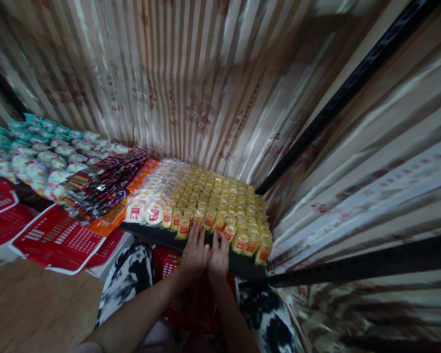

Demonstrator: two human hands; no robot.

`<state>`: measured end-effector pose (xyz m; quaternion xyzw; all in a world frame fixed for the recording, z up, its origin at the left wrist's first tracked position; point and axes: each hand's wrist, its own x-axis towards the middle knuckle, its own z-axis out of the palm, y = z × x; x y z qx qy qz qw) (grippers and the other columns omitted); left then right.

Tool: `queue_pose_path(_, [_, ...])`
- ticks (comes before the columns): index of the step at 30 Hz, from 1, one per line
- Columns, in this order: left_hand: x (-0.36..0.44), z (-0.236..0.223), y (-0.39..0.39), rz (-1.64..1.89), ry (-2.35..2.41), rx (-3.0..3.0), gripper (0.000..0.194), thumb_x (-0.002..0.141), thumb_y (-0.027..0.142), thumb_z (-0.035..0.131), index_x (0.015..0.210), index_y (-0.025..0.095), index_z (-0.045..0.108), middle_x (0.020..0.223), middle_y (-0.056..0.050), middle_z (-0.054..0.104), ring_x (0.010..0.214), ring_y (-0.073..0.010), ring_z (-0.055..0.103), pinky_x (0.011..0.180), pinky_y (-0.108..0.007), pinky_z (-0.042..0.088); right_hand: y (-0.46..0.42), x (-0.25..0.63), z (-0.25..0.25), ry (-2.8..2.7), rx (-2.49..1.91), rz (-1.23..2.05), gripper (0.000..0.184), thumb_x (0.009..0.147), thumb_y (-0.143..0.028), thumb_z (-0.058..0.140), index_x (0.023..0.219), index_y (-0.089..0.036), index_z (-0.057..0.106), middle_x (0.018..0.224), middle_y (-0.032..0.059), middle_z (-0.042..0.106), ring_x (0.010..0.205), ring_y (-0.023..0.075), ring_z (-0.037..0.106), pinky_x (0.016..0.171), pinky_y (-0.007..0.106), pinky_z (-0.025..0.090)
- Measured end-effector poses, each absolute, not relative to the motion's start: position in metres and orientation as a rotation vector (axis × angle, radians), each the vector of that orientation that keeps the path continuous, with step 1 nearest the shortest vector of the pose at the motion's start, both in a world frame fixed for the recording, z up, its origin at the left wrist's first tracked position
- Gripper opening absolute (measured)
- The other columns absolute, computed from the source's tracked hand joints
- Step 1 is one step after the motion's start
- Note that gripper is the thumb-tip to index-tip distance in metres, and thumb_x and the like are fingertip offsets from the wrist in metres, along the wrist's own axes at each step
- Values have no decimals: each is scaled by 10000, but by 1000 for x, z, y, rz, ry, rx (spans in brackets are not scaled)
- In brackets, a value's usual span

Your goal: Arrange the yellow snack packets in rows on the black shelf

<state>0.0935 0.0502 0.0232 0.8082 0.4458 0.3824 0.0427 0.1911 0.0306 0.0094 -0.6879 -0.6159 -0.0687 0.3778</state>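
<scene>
Rows of small yellow packets with red labels (224, 201) fill a dark shelf (158, 234) in front of me. My left hand (194, 252) and my right hand (219, 255) lie side by side at the shelf's front edge. Their fingers stretch forward and touch the front row of yellow packets. Neither hand closes round a packet. To the left of the yellow rows lie white round packets with red labels (149, 211).
Dark red-and-black packets (106, 181) and teal-and-white packets (33, 152) are piled further left. Red printed boxes (59, 240) stand below them. Striped plastic sheeting (206, 73) hangs behind and to the right, with black shelf bars (353, 83). My patterned trousers (127, 279) show below.
</scene>
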Motion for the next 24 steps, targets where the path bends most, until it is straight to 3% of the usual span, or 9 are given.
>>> queue_pose_path(4, [86, 29, 36, 1161, 1377, 2481, 362, 860, 188, 370, 1178, 69, 496, 1369, -192, 377, 1338, -270, 238, 1029, -473, 366, 30, 192, 9, -1579, -1731, -208, 553, 786, -153, 346, 1337, -186, 379, 1210, 136, 448, 1146, 250, 409, 919, 437, 415])
queue_pose_path(8, [70, 28, 20, 1197, 1552, 2359, 397, 866, 159, 352, 1245, 90, 446, 1311, -169, 440, 1280, -247, 341, 1023, -456, 374, 30, 191, 10, -1572, -1735, -205, 580, 768, -84, 309, 1337, -167, 384, 1207, 136, 449, 1156, 234, 413, 924, 412, 421])
queue_pose_path(14, [51, 26, 35, 1185, 1551, 2284, 472, 889, 177, 329, 1352, 88, 303, 1366, -173, 361, 1294, -251, 305, 1025, -459, 359, 31, 192, 9, -1618, -1728, -228, 591, 759, -65, 310, 1339, -151, 380, 1230, 142, 438, 1169, 239, 411, 918, 410, 435])
queue_pose_path(19, [51, 25, 45, 1197, 1510, 2339, 485, 891, 177, 329, 1367, 98, 283, 1368, -167, 358, 1296, -253, 296, 1037, -464, 337, 32, 194, 6, -1617, -1730, -277, 598, 755, -51, 310, 1343, -143, 370, 1223, 145, 442, 1163, 239, 412, 908, 402, 444])
queue_pose_path(24, [49, 22, 45, 1220, 1572, 2372, 516, 886, 152, 331, 1390, 116, 231, 1419, -191, 258, 1336, -282, 218, 1020, -488, 346, 33, 194, 6, -1643, -1717, -308, 589, 754, -52, 314, 1334, -125, 380, 1212, 158, 454, 1148, 241, 418, 901, 408, 447])
